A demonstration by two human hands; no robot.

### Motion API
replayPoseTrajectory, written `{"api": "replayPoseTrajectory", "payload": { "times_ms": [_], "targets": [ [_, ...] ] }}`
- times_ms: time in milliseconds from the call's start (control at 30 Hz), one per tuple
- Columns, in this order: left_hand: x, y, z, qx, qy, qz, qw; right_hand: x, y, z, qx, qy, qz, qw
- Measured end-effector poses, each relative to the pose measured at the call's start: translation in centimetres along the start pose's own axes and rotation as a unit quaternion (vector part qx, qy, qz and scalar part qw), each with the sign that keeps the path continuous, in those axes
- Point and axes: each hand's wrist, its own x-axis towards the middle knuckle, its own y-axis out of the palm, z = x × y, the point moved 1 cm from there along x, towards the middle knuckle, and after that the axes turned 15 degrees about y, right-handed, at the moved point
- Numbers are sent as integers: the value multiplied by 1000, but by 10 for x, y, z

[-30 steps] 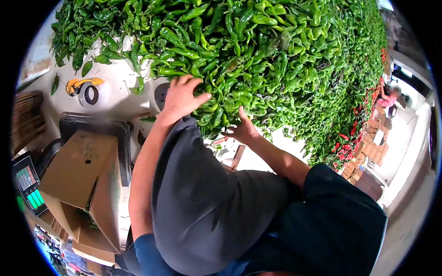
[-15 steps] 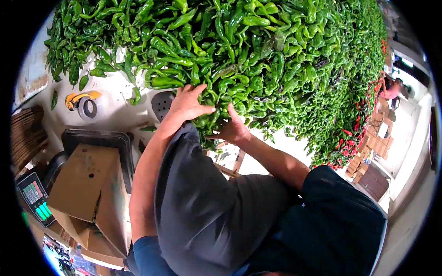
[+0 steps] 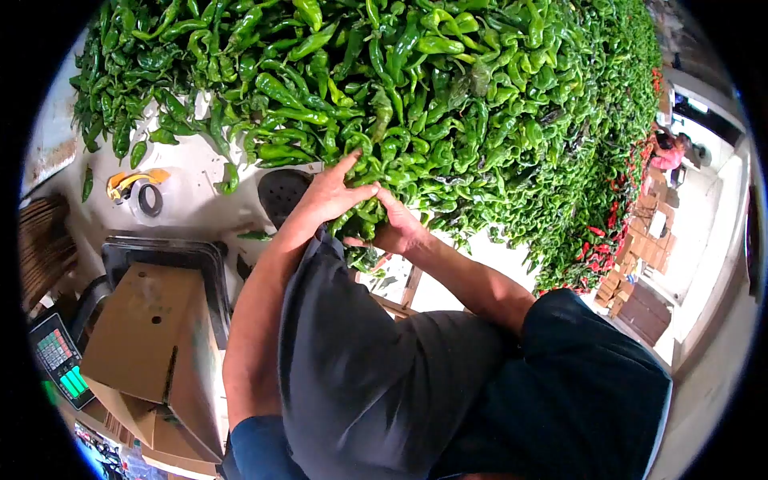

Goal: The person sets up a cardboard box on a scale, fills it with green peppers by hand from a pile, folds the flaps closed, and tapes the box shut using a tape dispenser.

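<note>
A large heap of green peppers (image 3: 464,120) fills the upper part of the view, long and glossy, some wrinkled. At its lower edge, above my raised knee, both my hands close round a small bunch of green peppers (image 3: 364,220). My left hand (image 3: 332,192) curves over the left side of the bunch, with its fingertips against the heap. My right hand (image 3: 400,228) cups the right side, its thumb up close to my left thumb. Some fingers of both hands are hidden by the peppers and my leg.
A cardboard box (image 3: 148,320) stands on a black tray (image 3: 164,250) at left, beside a digital scale (image 3: 60,360). A tape dispenser (image 3: 144,192) and a dark clog (image 3: 284,192) are near the heap. Red peppers (image 3: 596,252) and a person (image 3: 668,152) are at right.
My hands have drawn together, thumbs now nearly touching, with the bunch of green peppers gathered between them. The whole view has shifted slightly.
</note>
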Motion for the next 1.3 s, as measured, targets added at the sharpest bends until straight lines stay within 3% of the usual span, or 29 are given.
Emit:
{"api": "replayPoseTrajectory", "payload": {
  "times_ms": [67, 167, 267, 400, 500, 633, 667, 733, 933, 1000, 1067, 1133, 1200, 1233, 1300],
  "targets": [
    [-2, -6, -2, -7, 7, 21, 1000, -14, 14, -6, -11, -5, -11, 1000],
    [-21, -20, -47, -217, -48, 13, 975, -42, 50, -15, -19, -40, -69, 997],
    [-35, -30, -63, -141, -35, -10, 989, -54, 58, -19, -69, -78, -38, 994],
    [-58, -48, -122, -126, 55, -44, 990, -85, 99, -24, -104, -129, -34, 986],
    [-74, -61, -136, -40, 145, -94, 984, -103, 130, -30, -138, -203, -50, 968],
    [-101, -85, -194, 87, 243, -139, 956, -133, 173, -37, -224, -266, 21, 937],
    [-111, -91, -211, 122, 264, -147, 945, -137, 186, -39, -242, -328, 49, 912],
    [-134, -99, -248, 135, 265, -193, 935, -157, 216, -50, -259, -350, 98, 895],
    [-229, -126, -338, 244, 300, -324, 863, -203, 310, -106, -368, -369, 153, 840],
    [-269, -140, -349, 206, 319, -357, 853, -224, 347, -145, -400, -314, 182, 842],
    [-322, -146, -377, 260, 284, -399, 832, -233, 375, -181, -460, -297, 215, 809],
    [-361, -149, -386, 145, 380, -409, 817, -228, 400, -213, -500, -297, 278, 765],
    [-418, -158, -391, 266, 317, -466, 782, -224, 421, -245, -542, -274, 302, 734],
    [-438, -160, -387, 301, 355, -479, 744, -216, 428, -262, -539, -262, 326, 731],
    [-470, -148, -382, 228, 337, -515, 755, -204, 439, -287, -565, -231, 349, 711]
  ]
}}
